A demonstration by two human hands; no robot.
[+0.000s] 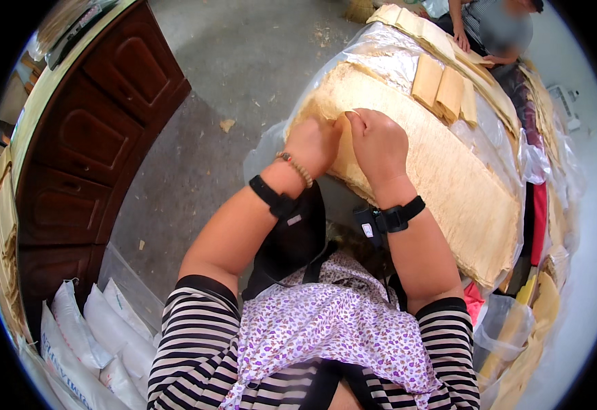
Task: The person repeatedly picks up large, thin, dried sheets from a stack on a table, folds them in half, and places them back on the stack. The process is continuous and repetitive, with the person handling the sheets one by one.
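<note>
My left hand (312, 144), blurred and with a beaded bracelet at its wrist, is over the near left end of a thick stack of thin pale-yellow sheets (431, 169). Its fingers are curled; what they hold, if anything, is hidden. Close on its right, my right hand (381, 143) is closed, thumb pressed to the bent forefinger. A thin pale sliver (355, 111) shows at that pinch. Between and below the hands, a smoother, yellower patch of sheet (347, 163) reaches the stack's near edge. Both wrists wear black straps.
Clear plastic film (380, 54) lies under the stack, with folded sheets (426, 82) beyond it. Another person's hand (461, 40) touches sheets at the far edge. A dark wooden cabinet (88, 138) stands left, white sacks (80, 328) below it. Scraps lie on the concrete floor (211, 56).
</note>
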